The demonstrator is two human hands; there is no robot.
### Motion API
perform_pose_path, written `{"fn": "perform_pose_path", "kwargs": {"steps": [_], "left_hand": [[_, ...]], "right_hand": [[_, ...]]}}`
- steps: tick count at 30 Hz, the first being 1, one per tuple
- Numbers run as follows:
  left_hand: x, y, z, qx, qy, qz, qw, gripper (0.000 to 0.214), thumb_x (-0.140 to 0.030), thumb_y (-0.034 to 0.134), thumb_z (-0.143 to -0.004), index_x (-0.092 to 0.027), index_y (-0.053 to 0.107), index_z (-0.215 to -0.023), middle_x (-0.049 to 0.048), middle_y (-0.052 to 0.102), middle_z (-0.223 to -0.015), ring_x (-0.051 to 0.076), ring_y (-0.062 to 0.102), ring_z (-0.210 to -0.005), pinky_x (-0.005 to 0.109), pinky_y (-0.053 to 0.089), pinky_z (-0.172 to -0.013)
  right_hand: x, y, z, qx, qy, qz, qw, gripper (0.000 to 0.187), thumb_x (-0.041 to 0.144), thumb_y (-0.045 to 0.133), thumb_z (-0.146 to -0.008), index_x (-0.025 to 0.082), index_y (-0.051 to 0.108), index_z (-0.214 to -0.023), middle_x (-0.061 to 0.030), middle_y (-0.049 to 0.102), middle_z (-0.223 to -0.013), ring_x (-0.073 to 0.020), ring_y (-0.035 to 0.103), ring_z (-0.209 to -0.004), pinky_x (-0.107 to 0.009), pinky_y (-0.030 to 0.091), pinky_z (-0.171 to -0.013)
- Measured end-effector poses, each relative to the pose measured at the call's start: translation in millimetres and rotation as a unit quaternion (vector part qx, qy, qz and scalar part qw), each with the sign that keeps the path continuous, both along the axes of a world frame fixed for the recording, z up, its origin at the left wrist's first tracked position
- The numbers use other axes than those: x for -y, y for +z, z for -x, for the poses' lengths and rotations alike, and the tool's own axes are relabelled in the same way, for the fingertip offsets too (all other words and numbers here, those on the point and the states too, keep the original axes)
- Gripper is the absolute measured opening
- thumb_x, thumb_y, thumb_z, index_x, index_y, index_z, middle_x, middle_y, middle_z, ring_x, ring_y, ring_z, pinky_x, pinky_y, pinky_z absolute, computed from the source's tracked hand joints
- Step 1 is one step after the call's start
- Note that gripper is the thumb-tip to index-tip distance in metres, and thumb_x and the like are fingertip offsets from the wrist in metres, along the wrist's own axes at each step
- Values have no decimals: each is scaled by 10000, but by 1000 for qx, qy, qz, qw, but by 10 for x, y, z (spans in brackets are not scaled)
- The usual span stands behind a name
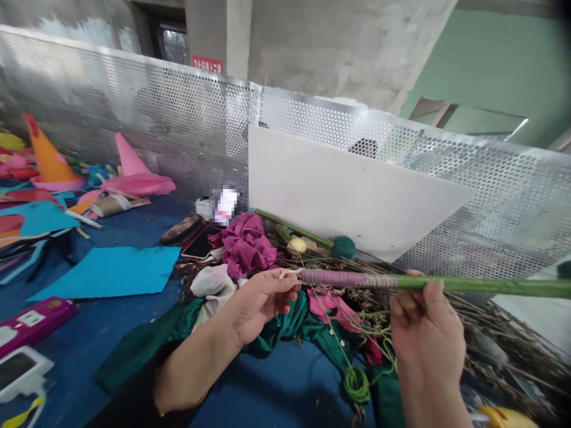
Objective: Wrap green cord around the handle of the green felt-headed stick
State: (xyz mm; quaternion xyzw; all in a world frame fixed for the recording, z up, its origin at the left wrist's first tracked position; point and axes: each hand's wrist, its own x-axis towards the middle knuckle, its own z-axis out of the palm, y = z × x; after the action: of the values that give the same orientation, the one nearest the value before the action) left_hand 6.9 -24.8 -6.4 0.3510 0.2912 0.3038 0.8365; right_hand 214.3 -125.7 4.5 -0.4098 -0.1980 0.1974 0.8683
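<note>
Long green stick (468,285) level, left end wound purple; green cord coil (355,383) below.

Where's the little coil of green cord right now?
Head view, lower centre: the coil of green cord lies on the blue table, beside the right hand at its wrist, below the green stick.

Two hands (259,303) (428,342), one green stick (468,285) — two cones (49,156) (127,157), one white board (348,190).

Soft, even daylight was spread over everything; glare was thrown off the perforated metal screen (134,107). Only faint shadows were cast. Edges were bent and smeared, the green stick (491,286) softened rightward, one small patch (225,205) pixelated.
</note>
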Motion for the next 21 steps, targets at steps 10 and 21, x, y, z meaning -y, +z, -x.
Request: {"fn": "perform_pose_path", "kwargs": {"steps": [10, 21], "left_hand": [[-24, 35, -13, 194, -5, 182, 964, 210, -231, 527, -929, -127, 525, -747, -39, 464, -644, 23, 428, -437, 120, 289, -362], [65, -85, -119, 156, 96, 90, 979, 455, -301, 724, -746, -186, 311, -592, -95, 330, -493, 26, 319, -408, 146, 278, -411]], "right_hand": [[17, -30, -34, -9, 24, 7, 1000, 242, 365, 737, -787, 136, 673, -829, 74, 350, -575, -48, 263, -478, -154, 283, -398], [-8, -101, 8, -40, 66, 11, 997, 237, 367, 719, -810, 136, 690, -855, 79, 306, -584, -48, 245, -480, -142, 287, -400]]}}
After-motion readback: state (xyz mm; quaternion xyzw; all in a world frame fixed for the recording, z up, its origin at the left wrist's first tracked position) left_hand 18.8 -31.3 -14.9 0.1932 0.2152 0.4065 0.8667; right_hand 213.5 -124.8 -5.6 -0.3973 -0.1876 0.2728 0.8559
